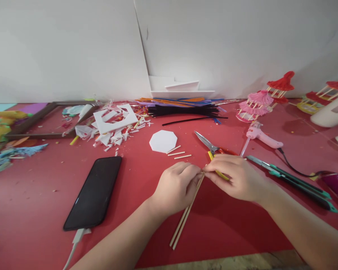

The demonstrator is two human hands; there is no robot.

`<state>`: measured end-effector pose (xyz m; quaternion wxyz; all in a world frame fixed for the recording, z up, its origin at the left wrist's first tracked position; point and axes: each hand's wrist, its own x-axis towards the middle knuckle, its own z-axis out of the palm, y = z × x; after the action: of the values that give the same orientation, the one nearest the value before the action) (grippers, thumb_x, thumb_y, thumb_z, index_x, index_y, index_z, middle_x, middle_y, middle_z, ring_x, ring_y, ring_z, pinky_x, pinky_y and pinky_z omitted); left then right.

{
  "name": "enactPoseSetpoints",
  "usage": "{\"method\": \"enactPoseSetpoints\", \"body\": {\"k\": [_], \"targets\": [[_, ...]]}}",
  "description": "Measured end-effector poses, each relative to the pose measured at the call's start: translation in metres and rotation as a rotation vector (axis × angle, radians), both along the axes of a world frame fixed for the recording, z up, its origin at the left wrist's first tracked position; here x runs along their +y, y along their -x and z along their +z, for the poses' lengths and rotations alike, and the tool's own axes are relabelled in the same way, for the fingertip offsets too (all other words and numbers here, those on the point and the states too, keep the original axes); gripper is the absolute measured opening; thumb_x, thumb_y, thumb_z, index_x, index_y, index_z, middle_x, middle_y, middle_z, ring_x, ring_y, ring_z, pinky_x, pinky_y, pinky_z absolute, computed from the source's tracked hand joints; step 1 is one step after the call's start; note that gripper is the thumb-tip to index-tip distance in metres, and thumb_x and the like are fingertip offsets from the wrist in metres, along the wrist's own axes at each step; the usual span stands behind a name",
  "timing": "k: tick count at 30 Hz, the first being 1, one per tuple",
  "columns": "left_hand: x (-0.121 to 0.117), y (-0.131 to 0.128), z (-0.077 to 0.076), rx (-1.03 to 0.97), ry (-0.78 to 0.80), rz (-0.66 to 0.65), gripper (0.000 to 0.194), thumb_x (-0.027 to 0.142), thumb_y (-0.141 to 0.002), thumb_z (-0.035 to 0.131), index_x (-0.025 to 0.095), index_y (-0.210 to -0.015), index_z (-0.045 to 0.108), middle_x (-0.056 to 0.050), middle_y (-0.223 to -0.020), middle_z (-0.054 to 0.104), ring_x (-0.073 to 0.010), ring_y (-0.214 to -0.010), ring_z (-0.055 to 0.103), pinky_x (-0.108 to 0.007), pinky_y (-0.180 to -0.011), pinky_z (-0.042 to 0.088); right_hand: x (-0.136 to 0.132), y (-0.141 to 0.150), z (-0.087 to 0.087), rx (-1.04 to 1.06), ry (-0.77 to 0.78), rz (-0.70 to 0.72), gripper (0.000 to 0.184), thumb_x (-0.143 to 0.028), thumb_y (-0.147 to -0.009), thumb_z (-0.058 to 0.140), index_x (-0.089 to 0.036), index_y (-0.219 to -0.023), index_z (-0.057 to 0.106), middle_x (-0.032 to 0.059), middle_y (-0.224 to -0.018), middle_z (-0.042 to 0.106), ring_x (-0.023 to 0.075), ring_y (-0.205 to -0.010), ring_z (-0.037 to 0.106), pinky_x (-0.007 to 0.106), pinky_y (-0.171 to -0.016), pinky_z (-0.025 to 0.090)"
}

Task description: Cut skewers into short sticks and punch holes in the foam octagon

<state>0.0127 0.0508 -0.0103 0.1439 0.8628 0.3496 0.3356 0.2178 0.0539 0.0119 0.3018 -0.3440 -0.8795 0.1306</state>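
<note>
Fingertips pressed together, my left hand (pixel 177 184) and right hand (pixel 234 176) pinch two slender wooden sticks (pixel 181 225) at their far ends.

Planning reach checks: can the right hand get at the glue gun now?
Likely yes: the glue gun lies just past the right hand, and the cutter between them lies flat. That hand would likely release the wooden sticks first.

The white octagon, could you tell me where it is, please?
In the head view, the white octagon lies just left of centre on the red table, beyond the left hand and beside three short sticks.
</note>
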Motion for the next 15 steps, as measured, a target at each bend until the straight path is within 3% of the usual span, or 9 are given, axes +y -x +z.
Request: {"method": "enactPoseSetpoints", "body": {"k": [6,9,12,15], "targets": [[0.001,-0.001,0.001,-0.111,0.085,-0.048,0.015,0.013,-0.092,0.043,0.017,-0.087,0.056,-0.003,-0.076,0.062,-0.0135,-0.067,0.054,-0.023,-0.061,0.044,-0.006,0.002,-0.002,0.154,0.267,-0.044,0.011,-0.022,-0.090,0.055,-0.023,-0.101,0.056,-0.0004,-0.078,0.066,0.0103,-0.064,0.060,0.021,-0.055,0.047],[0.002,-0.001,0.000,-0.075,0.143,0.020,0.017,0.011,-0.091,0.040,0.018,-0.093,0.056,-0.003,-0.076,0.061,-0.0146,-0.068,0.055,-0.025,-0.061,0.044,-0.007,0.003,-0.007,0.343,0.326,-0.064,0.018,-0.020,-0.091,0.055,-0.025,-0.108,0.052,0.0006,-0.086,0.068,0.0113,-0.070,0.065,0.021,-0.056,0.051],[0.002,-0.001,-0.001,-0.057,0.204,0.051,0.021,0.009,-0.091,0.037,0.018,-0.102,0.053,-0.002,-0.076,0.062,-0.0149,-0.068,0.055,-0.027,-0.064,0.046,-0.005,0.004,-0.009,0.525,0.353,-0.012,0.015,-0.018,-0.094,0.048,-0.025,-0.102,0.058,0.0012,-0.090,0.069,0.0099,-0.066,0.065,0.022,-0.055,0.052],[0.003,-0.002,-0.002,-0.124,0.164,0.062,0.020,0.009,-0.093,0.038,0.018,-0.101,0.055,-0.004,-0.087,0.065,-0.0160,-0.081,0.059,-0.030,-0.075,0.049,-0.001,0.005,-0.009,0.697,0.530,0.008,0.021,-0.023,-0.097,0.042,-0.023,-0.105,0.062,0.0063,-0.099,0.071,0.0145,-0.075,0.069,0.026,-0.056,0.055]]}}
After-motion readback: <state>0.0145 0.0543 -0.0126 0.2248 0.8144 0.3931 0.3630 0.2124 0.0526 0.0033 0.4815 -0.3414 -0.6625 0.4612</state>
